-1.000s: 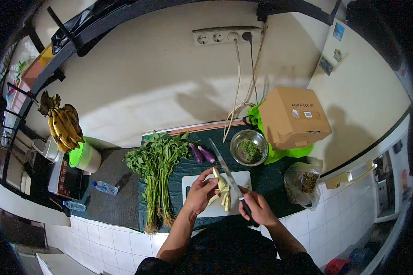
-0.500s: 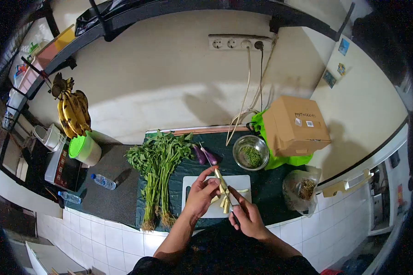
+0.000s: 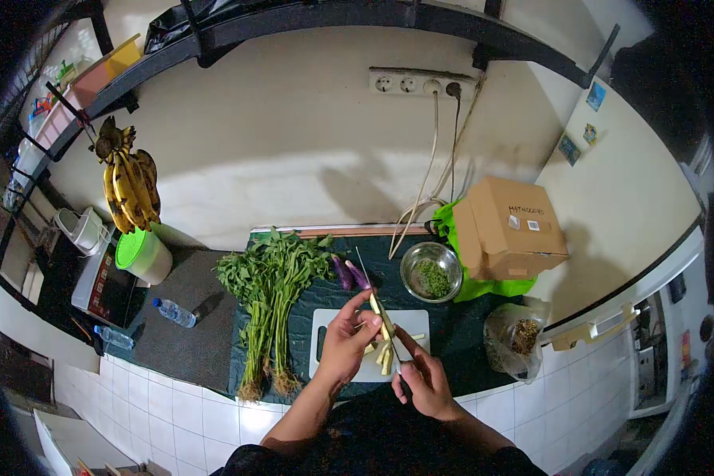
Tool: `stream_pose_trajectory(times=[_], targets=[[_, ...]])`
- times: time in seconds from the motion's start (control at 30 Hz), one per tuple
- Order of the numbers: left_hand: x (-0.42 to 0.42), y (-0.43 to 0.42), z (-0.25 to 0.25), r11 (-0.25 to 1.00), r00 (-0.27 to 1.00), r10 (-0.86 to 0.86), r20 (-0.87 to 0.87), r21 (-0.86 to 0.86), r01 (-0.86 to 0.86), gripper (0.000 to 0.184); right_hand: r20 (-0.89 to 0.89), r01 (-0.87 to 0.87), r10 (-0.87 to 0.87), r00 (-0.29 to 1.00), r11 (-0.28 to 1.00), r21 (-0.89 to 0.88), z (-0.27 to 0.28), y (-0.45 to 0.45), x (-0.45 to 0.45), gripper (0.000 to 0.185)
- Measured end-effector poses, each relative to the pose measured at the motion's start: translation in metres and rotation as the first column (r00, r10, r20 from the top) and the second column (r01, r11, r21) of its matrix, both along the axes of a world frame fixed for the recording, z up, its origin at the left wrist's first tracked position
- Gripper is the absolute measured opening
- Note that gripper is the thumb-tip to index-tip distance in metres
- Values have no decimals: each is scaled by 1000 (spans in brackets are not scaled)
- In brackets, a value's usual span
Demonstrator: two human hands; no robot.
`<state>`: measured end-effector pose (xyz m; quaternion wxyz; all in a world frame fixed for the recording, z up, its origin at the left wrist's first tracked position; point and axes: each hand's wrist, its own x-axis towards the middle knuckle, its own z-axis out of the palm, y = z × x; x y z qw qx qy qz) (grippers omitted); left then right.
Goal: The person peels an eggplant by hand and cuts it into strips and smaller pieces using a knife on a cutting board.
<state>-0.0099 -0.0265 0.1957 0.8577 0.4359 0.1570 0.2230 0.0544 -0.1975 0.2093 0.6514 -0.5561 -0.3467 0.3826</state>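
My left hand (image 3: 350, 343) is closed around a pale yellow vegetable stick (image 3: 376, 304), pointing up and slightly left above the cutting board. Its exact kind is unclear. My right hand (image 3: 425, 381) grips a knife (image 3: 363, 266), whose long thin blade slants up and left along the stick and appears to touch it. Beneath both hands lies a white cutting board (image 3: 331, 318). Several pale cut pieces (image 3: 385, 361) rest on it, partly hidden by the knife and my fingers.
Leafy greens with roots (image 3: 271, 309) lie left of the board. Two purple eggplants (image 3: 343, 274) sit behind it. A metal bowl of chopped greens (image 3: 432, 272), a cardboard box (image 3: 512, 228) and a plastic bag (image 3: 516, 339) stand right. Water bottles (image 3: 174, 312) lie left; bananas (image 3: 128, 186) hang above.
The view has shifted slightly. The knife blade now sits more upright and closer along the stick, its tip showing higher above my left fingers. Both hands keep their grip.
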Motion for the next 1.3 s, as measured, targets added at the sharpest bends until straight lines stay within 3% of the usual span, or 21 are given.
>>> stream_pose_trajectory(times=[0.13,0.2,0.33,0.7,1.2,1.3], targets=[[1,-2,0,1000,1000,16,3,15,-16,55,3,-24,24,1000,1000,7,0,-2,0,56],[1,-1,-1,999,1000,20,-10,28,-20,55,-134,-88,89,987,996,16,8,-2,1,56],[2,-4,1,999,999,31,8,33,-32,54,-149,-78,82,985,996,36,11,-2,1,56],[5,-14,15,995,994,100,53,6,-100,57,124,-54,46,991,997,59,2,-4,4,55],[7,-17,14,997,993,83,81,-10,-83,61,186,-13,8,983,1000,26,0,-5,4,57],[5,-18,17,998,993,69,94,-15,-68,63,107,-13,12,994,1000,7,9,-5,0,60]])
